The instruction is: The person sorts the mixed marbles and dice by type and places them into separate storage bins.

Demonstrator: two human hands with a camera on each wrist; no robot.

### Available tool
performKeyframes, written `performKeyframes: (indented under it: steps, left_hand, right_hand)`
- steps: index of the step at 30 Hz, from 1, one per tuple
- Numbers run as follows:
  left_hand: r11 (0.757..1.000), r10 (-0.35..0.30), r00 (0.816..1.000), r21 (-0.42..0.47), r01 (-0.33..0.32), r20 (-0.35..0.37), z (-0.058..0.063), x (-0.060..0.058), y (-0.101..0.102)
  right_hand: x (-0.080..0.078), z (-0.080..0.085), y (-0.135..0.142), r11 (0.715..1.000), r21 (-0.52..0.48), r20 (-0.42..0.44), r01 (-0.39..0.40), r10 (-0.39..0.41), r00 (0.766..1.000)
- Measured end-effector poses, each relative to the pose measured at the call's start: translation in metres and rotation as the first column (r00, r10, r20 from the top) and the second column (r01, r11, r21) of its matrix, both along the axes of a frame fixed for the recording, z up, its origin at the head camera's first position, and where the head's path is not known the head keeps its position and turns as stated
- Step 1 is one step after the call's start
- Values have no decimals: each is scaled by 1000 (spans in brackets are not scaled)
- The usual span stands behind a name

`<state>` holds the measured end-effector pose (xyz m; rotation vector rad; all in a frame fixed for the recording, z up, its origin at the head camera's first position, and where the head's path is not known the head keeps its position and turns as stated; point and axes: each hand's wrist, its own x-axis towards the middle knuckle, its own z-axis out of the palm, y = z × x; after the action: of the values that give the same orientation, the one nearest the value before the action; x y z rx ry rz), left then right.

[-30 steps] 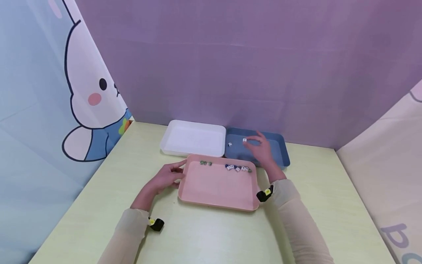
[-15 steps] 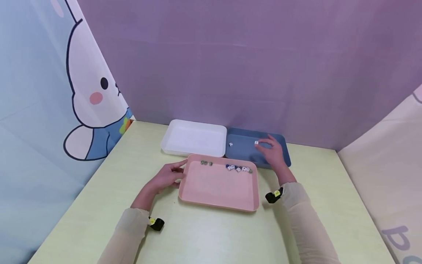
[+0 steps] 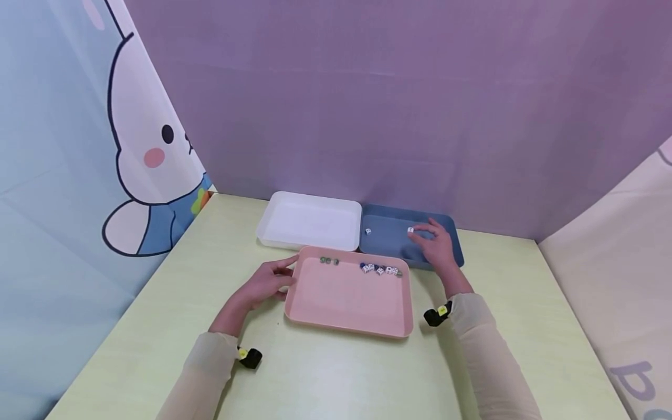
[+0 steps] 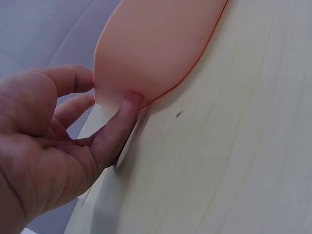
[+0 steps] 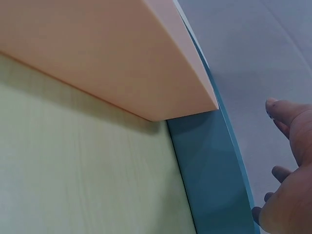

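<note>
In the head view, my right hand (image 3: 438,245) pinches a white die (image 3: 410,230) between thumb and index finger, over the blue tray (image 3: 388,245). Another white die (image 3: 368,231) lies at that tray's left side. The right wrist view shows this hand beyond the blue tray's wall, the die hidden. My left hand (image 3: 265,284) touches the outside of the pink tray (image 3: 341,309) at its left end. In the left wrist view, its thumb (image 4: 127,109) rests against the tray's wall, fingers not curled round it.
Inside the pink tray, several white dice (image 3: 380,270) mix with small dark blue and green pieces along the far side. Green marble-like balls (image 3: 329,261) sit at its far left. A white tray (image 3: 310,221) stands behind, beside the blue one, before a purple curtain (image 3: 388,105).
My right hand has moved to the right over the blue tray, carrying the pinched die, then slightly down in the last half second. My left hand and the pink tray stay in place.
</note>
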<state>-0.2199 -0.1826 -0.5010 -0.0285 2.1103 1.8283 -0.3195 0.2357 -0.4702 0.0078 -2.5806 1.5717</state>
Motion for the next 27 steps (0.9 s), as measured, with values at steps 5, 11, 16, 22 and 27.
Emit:
performKeyframes:
  steps: [5,11,16,22,27]
  left_hand:
    - [1000,-3,1000,12,3,-11,0,1,0]
    - [1000,-8,1000,16,8,-14,-2,-1,0]
    - [1000,-13,1000,11,13,-8,-2,-1,-1]
    - [1000,-14,1000,16,14,-5,-2,-1,0]
    - [1000,-18,1000,13,19,-12,-2,-1,0]
  right_hand:
    - [-1,-3,0,1000,-16,-13,-5,5,1000]
    - [1,0,0,999,-36,1,3,-3,1000]
    - [2,4,-1,999,-45,9,10,-10,1000]
    - [2,6,-2,999,-37,0,6,-6,1000]
    - [2,5,-2,1000,-23,-11,-7,7,1000]
